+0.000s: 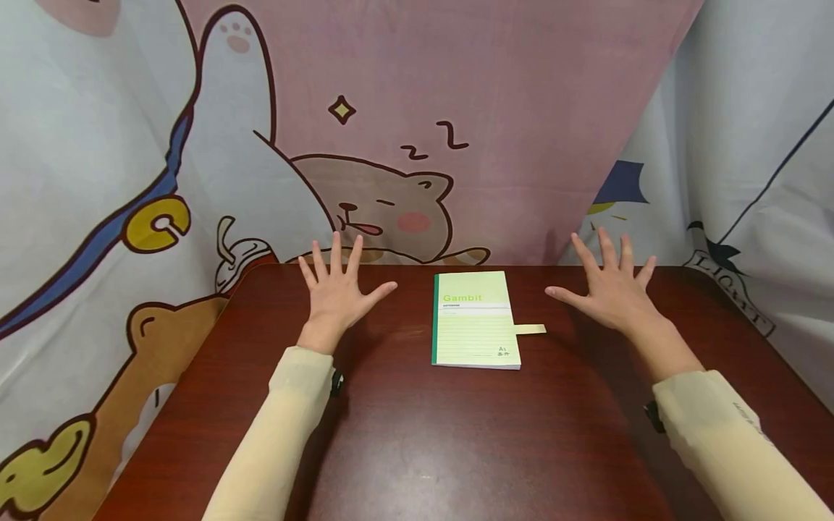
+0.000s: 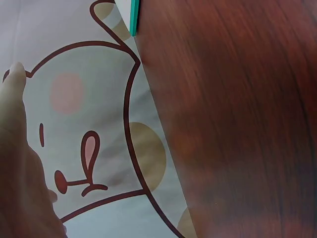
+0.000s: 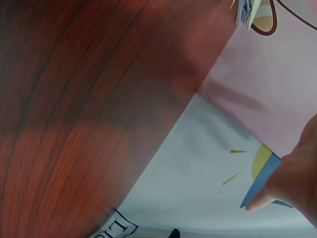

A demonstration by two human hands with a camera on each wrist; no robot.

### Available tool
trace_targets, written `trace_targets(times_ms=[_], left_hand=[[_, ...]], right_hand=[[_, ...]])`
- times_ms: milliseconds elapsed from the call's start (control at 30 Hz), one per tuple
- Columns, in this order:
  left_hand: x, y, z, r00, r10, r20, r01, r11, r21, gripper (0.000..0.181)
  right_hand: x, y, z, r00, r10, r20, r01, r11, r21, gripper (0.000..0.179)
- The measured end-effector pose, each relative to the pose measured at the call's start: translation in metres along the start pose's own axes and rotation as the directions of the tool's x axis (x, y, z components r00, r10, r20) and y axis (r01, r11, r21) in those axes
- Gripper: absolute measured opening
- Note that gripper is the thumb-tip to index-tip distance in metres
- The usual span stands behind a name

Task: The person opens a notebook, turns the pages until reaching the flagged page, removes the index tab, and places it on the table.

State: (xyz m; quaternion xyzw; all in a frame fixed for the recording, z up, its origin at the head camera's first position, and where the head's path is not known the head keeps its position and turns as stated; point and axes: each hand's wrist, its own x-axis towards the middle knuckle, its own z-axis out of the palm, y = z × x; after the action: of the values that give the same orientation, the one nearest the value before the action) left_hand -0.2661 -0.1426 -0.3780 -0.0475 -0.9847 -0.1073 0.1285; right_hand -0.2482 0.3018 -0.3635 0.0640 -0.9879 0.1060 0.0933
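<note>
A pale green notebook with "Gambit" on its cover and a dark green spine lies on the table between the two hands. From its right edge sticks out a pale paper strip. To the left of the notebook, my left hand is held up with its fingers spread, touching nothing. My right hand is raised likewise on the other side, fingers spread, apart from the strip. Only a corner of the notebook shows at the top edge of each wrist view.
The brown wooden table spreads out under both arms. Behind it hangs a pink and white curtain printed with cartoon animals, reaching down to the table's far edge and along both sides.
</note>
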Motion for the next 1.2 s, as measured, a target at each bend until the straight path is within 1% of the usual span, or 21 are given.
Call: trace_targets(times_ms=[200, 500, 867, 1200], left_hand=[[-0.001, 0.001, -0.001, 1.0, 0.002, -0.015, -0.002, 1.0, -0.028, 0.105], [-0.004, 0.005, -0.002, 1.0, -0.018, -0.007, 0.017, 0.996, -0.086, 0.106], [-0.01, 0.008, -0.001, 0.999, -0.036, 0.01, 0.037, 0.992, -0.12, 0.105], [-0.017, 0.013, 0.003, 0.998, -0.04, 0.053, 0.047, 0.99, -0.133, 0.105]], right_hand=[[-0.001, -0.002, 0.004, 1.0, -0.013, -0.025, 0.014, 1.0, 0.023, 0.105], [-0.001, -0.006, 0.009, 0.999, -0.005, -0.051, 0.007, 0.999, 0.04, 0.104], [-0.005, -0.009, 0.016, 0.998, -0.019, -0.065, 0.024, 0.997, 0.075, 0.101], [-0.007, -0.01, 0.021, 0.998, -0.025, -0.057, 0.031, 0.994, 0.107, 0.1]])
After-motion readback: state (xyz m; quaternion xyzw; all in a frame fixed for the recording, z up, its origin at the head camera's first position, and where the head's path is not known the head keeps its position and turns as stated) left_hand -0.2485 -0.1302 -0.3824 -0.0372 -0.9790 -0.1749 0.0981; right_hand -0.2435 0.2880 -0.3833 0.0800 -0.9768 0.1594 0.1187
